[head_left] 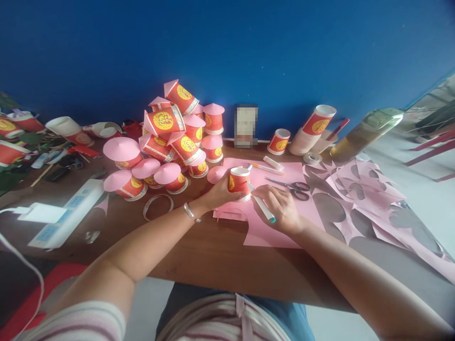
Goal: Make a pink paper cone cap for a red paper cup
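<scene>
A red paper cup [239, 182] with yellow prints stands upright over the pink paper, and my left hand [218, 193] is closed round its left side. My right hand [280, 208] pinches a white craft knife [263, 209] with a green end, its tip at the cup's right side. Just behind my right hand, scissors [296, 188] lie on the pink paper [284, 237]. A glue stick [273, 163] and an orange-and-white pen [266, 168] lie behind the cup. To the left is a pile of red cups with pink cone tops [163, 121].
Pink paper scraps [346, 227] spread over the right of the table [199, 255]. A cup stack [313, 130], tape roll [313, 158] and bottle [366, 132] stand at the back right. A power strip [67, 213] lies left, near a cup rim ring [158, 207].
</scene>
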Tool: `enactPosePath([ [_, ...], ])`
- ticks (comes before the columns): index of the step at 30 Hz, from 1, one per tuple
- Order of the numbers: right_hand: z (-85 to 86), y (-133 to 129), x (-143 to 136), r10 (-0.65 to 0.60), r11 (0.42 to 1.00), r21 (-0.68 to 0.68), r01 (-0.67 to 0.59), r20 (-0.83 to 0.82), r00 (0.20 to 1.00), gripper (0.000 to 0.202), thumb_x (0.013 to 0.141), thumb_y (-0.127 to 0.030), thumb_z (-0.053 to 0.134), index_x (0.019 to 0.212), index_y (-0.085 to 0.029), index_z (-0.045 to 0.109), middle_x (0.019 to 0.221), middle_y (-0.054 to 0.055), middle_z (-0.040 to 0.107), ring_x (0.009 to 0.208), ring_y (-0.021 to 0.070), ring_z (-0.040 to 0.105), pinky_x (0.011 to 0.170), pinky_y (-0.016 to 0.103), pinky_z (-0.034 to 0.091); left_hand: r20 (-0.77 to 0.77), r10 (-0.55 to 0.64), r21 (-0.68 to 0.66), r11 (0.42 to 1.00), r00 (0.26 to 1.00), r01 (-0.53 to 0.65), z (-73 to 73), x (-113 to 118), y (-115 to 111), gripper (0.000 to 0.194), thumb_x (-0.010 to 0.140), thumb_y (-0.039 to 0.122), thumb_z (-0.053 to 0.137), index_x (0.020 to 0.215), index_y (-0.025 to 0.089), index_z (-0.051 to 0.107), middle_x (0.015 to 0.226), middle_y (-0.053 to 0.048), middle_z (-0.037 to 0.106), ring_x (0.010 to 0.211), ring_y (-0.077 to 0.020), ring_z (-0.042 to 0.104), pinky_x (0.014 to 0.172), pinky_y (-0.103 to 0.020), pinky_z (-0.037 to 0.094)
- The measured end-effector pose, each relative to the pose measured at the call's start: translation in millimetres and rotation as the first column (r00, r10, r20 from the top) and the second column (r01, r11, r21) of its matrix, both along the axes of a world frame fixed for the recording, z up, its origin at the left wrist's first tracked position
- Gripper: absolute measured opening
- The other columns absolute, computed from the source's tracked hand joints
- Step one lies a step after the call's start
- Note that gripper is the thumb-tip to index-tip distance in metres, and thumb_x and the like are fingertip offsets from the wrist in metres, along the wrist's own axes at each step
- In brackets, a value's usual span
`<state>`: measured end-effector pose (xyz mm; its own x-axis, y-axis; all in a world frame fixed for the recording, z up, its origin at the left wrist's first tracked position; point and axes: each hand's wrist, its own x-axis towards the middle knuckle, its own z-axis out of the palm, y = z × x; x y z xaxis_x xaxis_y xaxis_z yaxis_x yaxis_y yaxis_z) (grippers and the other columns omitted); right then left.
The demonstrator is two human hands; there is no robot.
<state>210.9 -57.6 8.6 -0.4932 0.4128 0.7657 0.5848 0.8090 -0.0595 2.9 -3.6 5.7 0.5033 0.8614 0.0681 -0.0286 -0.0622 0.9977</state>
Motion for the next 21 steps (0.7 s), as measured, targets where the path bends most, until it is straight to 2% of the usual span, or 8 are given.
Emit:
enactPosePath([
  [5,1.4,-3.9,-4.7,0.03,1.0,-0.006,-0.029,0.024,0.999,0.025,0.09,-0.002,0.049,0.11,-0.016,0.056,0.088,0.008,0.071,0.069,0.0177,0.064,0.059,0.029,0.05,-0.037,0.025,0.052,0.998,0.999,-0.023,5.3,-0.2,-1.4,0.046,0.073,0.027,0.08,0.111,0.021,0.055,0.092,0.0,0.06,0.082,-0.0159,0.057,0.075,-0.032,0.055],
  [9,1.1,-4.9,-7.9,0.045,0.999,0.004,-0.046,0.037,0.998,0.019,0.093,-0.006,0.052,0.11,-0.016,0.056,0.086,0.007,0.071,0.068,0.0172,0.063,0.06,0.028,0.051,-0.058,0.002,0.087,0.996,0.998,0.003,1.5,-1.4,1.0,0.038,0.075,0.023,0.078,0.104,0.019,0.055,0.092,-0.001,0.058,0.084,-0.0162,0.057,0.075,-0.031,0.054],
  [13,0.1,-5.5,-9.4,0.058,0.998,0.002,-0.058,0.045,0.997,0.023,0.093,-0.004,0.05,0.112,-0.017,0.056,0.087,0.007,0.071,0.069,0.0169,0.063,0.061,0.028,0.051,-0.079,0.012,0.103,0.995,0.997,-0.004,-7.7,-3.9,4.0,0.046,0.076,0.024,0.08,0.113,0.018,0.054,0.102,-0.005,0.06,0.093,-0.0194,0.059,0.078,-0.032,0.055],
  [16,-0.3,-6.0,-9.5,0.068,0.998,-0.009,-0.067,0.052,0.996,0.025,0.092,-0.003,0.048,0.112,-0.017,0.056,0.087,0.006,0.07,0.067,0.0164,0.062,0.061,0.028,0.051,-0.101,0.014,0.105,0.995,0.995,-0.004,-11.4,-5.6,4.6,0.045,0.077,0.024,0.079,0.113,0.018,0.054,0.108,-0.007,0.061,0.1,-0.0222,0.061,0.081,-0.034,0.056],
  [21,0.4,-6.3,-8.2,0.088,0.996,0.007,-0.088,0.03,0.996,0.026,0.092,-0.005,0.05,0.114,-0.017,0.057,0.087,0.006,0.07,0.071,0.0174,0.065,0.064,0.028,0.052,-0.102,0.029,0.091,0.996,0.994,-0.02,-5.6,-5.2,2.1,0.053,0.074,0.024,0.08,0.12,0.02,0.054,0.109,-0.006,0.063,0.099,-0.0224,0.062,0.081,-0.035,0.056],
])
